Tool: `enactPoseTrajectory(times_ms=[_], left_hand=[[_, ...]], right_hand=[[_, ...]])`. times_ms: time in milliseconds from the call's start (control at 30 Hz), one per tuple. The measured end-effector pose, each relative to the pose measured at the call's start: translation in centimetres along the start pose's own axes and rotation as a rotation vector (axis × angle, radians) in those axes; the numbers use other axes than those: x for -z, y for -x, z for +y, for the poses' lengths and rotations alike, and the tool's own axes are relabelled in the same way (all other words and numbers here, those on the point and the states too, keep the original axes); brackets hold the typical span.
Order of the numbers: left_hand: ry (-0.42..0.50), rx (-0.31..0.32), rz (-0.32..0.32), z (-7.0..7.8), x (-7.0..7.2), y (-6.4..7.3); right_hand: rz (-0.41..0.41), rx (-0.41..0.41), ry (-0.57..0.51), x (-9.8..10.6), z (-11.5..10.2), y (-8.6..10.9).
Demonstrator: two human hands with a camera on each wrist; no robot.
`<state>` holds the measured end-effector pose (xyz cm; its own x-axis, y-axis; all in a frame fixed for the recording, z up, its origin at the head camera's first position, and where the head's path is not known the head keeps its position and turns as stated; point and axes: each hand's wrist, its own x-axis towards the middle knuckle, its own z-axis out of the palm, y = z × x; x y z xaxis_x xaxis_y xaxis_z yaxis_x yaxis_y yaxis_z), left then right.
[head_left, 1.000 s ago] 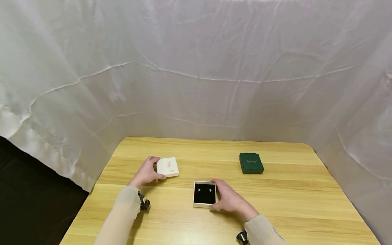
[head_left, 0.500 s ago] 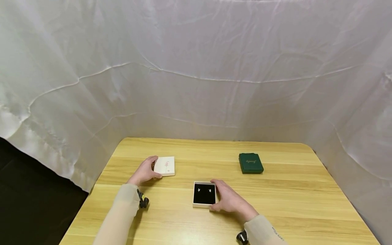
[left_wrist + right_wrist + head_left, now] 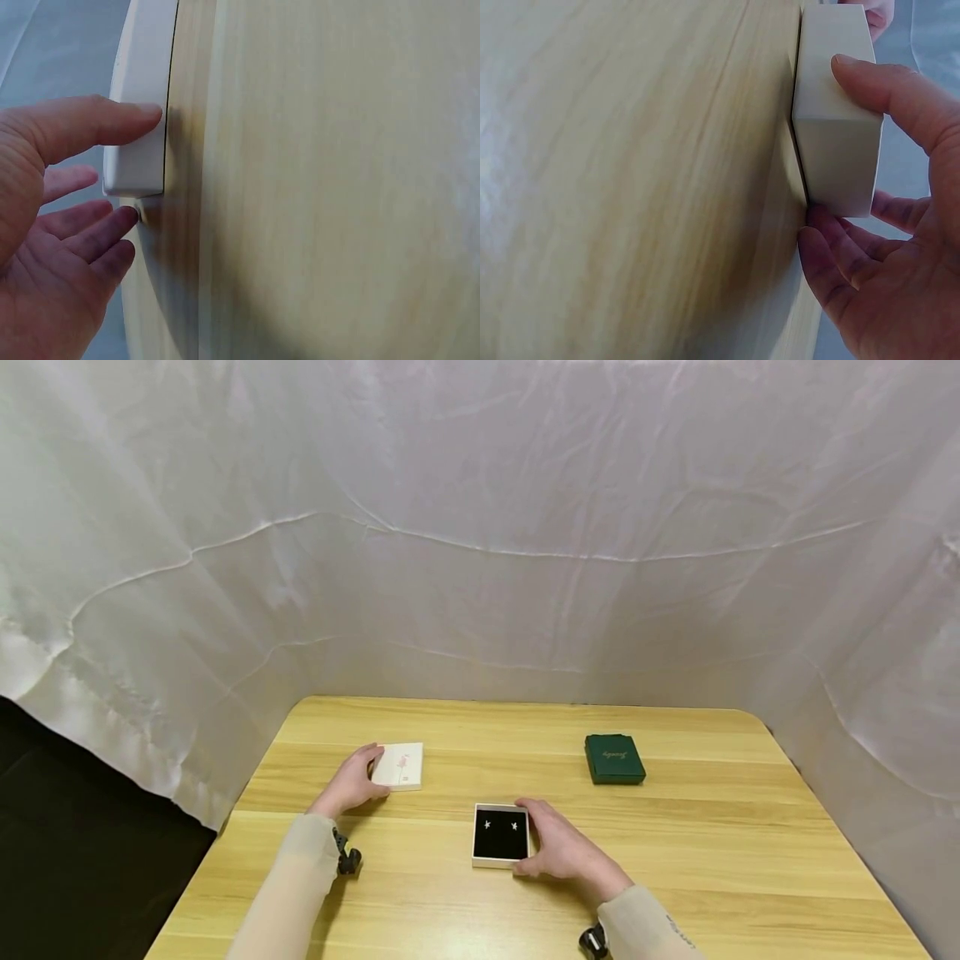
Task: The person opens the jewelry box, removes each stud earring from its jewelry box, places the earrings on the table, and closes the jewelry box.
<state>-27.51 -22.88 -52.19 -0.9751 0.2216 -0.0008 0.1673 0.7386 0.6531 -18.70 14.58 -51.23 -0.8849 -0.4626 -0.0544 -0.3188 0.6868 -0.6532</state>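
Note:
A white box lid (image 3: 401, 767) with a printed flower lies flat at the left of the table. My left hand (image 3: 348, 783) grips its left end; in the left wrist view the thumb presses one side of the lid (image 3: 142, 67), the far side hidden. Nearer the front edge sits an open white jewelry box (image 3: 491, 863). Two small star-shaped earrings (image 3: 514, 827) rest on its black insert (image 3: 501, 845). My right hand (image 3: 562, 845) holds this box by its right end, thumb on the near side and fingers around the far corner.
A green box (image 3: 615, 760) with gold lettering stands at the back right of the wooden table (image 3: 720, 810). Pale cloth (image 3: 480, 610) hangs behind the table and along both sides. Dark fabric (image 3: 82, 843) shows at the left.
My left hand has slid the white lid a little to the left and turned it slightly straighter. The right hand and the open jewelry box have stayed in place.

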Motion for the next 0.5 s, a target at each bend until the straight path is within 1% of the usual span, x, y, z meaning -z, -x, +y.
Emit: enactPoseTrajectory(times_ms=[100,267,400,500], left_hand=[[0.001,0.004,0.013,0.0,0.2,0.4],[-0.011,-0.016,0.049,0.2,0.6,1.2],[-0.004,-0.031,0.074,0.8,0.8,1.9],[0.018,-0.027,0.089,1.5,0.8,2.4]], right_hand=[[-0.002,-0.003,-0.005,0.0,0.0,0.1],[0.001,-0.011,-0.041,0.0,-0.1,0.3],[0.014,-0.012,-0.069,0.1,-0.1,0.4],[0.024,-0.007,-0.082,0.1,-0.1,0.4]])
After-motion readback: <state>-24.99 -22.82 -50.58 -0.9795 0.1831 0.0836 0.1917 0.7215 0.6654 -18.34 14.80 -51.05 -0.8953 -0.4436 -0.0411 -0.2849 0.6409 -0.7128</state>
